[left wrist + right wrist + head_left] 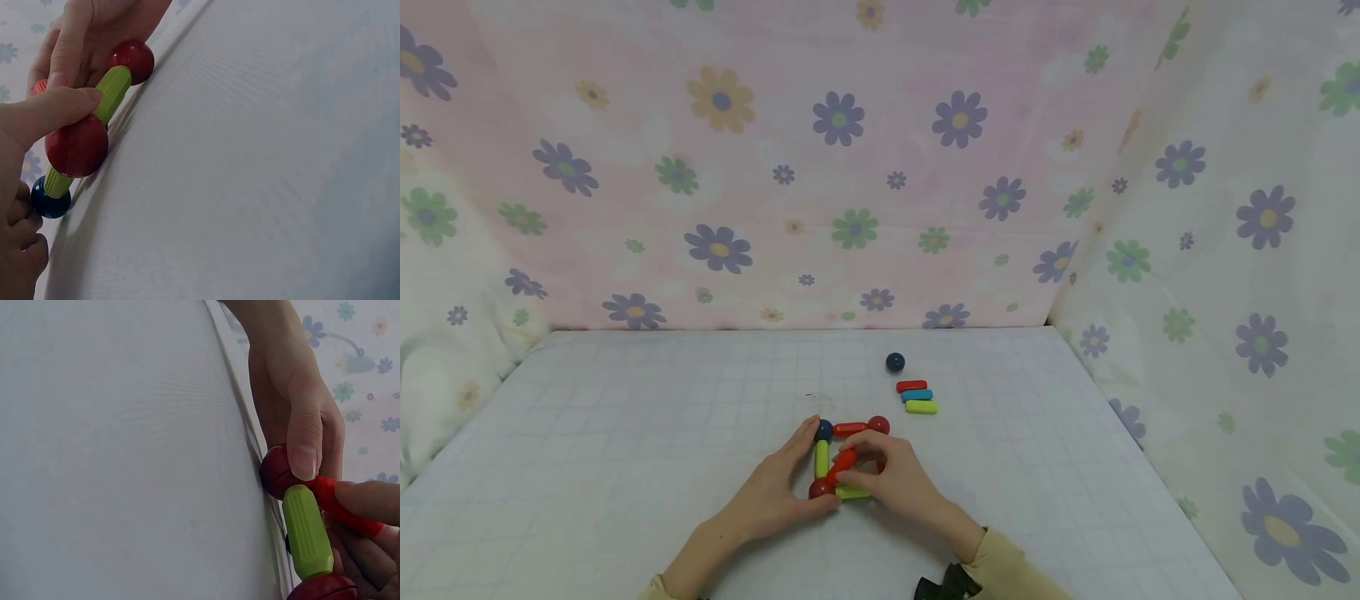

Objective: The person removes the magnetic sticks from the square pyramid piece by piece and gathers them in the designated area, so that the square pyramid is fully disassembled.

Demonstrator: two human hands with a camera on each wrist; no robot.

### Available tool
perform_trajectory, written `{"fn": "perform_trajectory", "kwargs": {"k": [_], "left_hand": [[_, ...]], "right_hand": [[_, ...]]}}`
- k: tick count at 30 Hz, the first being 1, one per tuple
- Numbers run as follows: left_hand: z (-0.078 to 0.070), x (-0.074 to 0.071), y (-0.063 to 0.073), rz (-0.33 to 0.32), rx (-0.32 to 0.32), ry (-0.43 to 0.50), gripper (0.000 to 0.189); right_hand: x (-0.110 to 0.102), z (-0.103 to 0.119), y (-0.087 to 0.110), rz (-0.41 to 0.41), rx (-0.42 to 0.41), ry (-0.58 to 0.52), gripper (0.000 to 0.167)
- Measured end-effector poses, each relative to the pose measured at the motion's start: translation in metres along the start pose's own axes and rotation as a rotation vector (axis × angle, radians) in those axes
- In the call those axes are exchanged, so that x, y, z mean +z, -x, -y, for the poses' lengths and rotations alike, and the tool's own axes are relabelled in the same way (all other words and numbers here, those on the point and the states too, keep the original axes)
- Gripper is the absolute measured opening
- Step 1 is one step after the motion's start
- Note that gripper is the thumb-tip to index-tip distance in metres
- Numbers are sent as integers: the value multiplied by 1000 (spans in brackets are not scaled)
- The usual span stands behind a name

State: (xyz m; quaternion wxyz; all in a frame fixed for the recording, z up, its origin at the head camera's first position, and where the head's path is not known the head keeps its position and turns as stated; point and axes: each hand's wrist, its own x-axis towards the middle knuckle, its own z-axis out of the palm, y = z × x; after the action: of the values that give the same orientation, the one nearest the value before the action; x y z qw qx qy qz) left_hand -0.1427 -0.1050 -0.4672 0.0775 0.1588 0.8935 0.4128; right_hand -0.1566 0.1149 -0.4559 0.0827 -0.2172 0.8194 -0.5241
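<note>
A frame of balls and sticks lies on the white cloth. At its corners are a dark blue ball (824, 430), a far red ball (878, 425), a near red ball (821, 489) and another red ball (132, 61) beside my right hand. A red stick (850, 429) and yellow-green sticks (822, 458) join them. My left hand (767, 493) holds the frame's left side, thumb on the near red ball, a fingertip at the blue ball. My right hand (904, 483) pinches a loose-angled red stick (347, 509), whose end meets the near red ball.
Behind the frame, to the right, lie a dark blue ball (895, 362) and red (912, 386), blue (917, 395) and yellow-green (921, 407) sticks side by side. Flowered cloth (775, 208) hangs at the back and sides. A black object (951, 583) sits by the right sleeve.
</note>
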Motion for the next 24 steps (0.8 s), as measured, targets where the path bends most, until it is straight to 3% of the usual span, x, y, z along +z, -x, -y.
{"fn": "perform_trajectory", "kwargs": {"k": [24], "left_hand": [[1,1,-1,8,6,10,107]], "right_hand": [[0,-5,1,7,-7,47,26]]}}
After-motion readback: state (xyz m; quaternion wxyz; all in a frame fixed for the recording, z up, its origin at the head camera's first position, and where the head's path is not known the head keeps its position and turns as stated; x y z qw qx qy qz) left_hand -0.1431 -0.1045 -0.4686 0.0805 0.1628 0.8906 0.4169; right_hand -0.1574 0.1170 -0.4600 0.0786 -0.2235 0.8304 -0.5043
